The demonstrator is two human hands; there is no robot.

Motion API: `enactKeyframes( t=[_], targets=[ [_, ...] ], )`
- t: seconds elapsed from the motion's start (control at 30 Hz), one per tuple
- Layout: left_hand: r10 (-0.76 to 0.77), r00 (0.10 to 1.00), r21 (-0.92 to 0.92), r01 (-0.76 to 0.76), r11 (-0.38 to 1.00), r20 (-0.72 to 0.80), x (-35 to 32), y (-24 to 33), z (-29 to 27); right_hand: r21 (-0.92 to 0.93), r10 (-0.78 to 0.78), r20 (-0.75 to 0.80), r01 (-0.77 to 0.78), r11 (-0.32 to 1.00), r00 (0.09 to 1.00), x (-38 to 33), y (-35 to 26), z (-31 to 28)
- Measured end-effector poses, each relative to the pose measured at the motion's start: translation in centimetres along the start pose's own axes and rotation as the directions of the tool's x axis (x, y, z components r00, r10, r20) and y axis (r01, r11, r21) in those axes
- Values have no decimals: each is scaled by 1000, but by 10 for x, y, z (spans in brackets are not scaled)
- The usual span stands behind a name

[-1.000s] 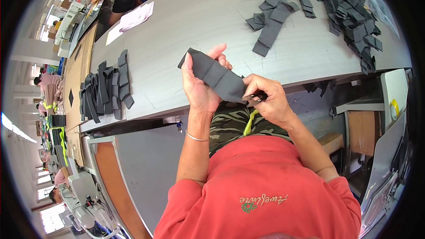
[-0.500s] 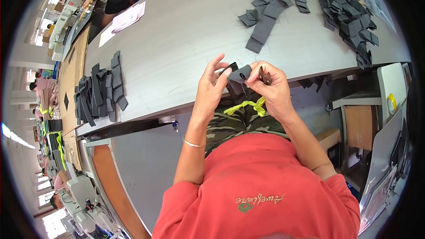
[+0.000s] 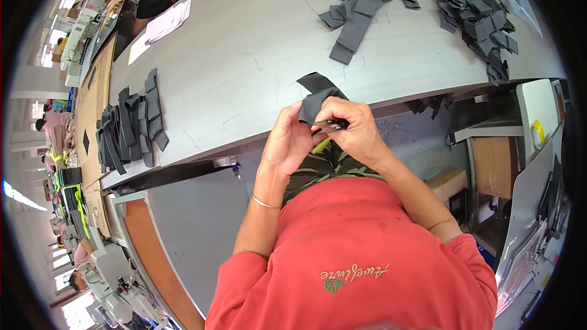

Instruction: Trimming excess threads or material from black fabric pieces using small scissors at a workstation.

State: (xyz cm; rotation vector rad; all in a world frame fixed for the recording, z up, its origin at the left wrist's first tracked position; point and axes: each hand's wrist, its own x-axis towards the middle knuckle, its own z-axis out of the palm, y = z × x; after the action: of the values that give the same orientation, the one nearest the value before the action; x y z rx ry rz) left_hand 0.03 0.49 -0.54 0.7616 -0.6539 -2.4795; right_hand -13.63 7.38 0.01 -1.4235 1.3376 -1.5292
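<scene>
both hands, left hand [image 3: 292,140] and right hand [image 3: 353,129], pinch grey fabric strip [image 3: 315,99]

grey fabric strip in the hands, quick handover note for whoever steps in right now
Left hand: grips the folded dark grey fabric strip from the left, just off the table edge.
Right hand: pinches the same strip and holds a small dark tool against it; a yellow-green bit shows below.
Table: a heap of grey strips at far right, a smaller bunch beside it, a separate stack at the left.
Done: cannot tell which pile is finished.
Left: the strip in hand is still being worked.
</scene>
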Motion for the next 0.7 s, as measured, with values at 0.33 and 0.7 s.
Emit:
enactKeyframes(
  t=[0.33,0.7],
  targets=[
    [37,999,-115,-39,993,-17,23,-5,-5,-180,91,192,-56,982,977,-10,-10,-13],
    [266,964,254,-256,933,-6,-2,2,30,-436,-51,-83,10,900,995,29,-33,-33]
  ],
)
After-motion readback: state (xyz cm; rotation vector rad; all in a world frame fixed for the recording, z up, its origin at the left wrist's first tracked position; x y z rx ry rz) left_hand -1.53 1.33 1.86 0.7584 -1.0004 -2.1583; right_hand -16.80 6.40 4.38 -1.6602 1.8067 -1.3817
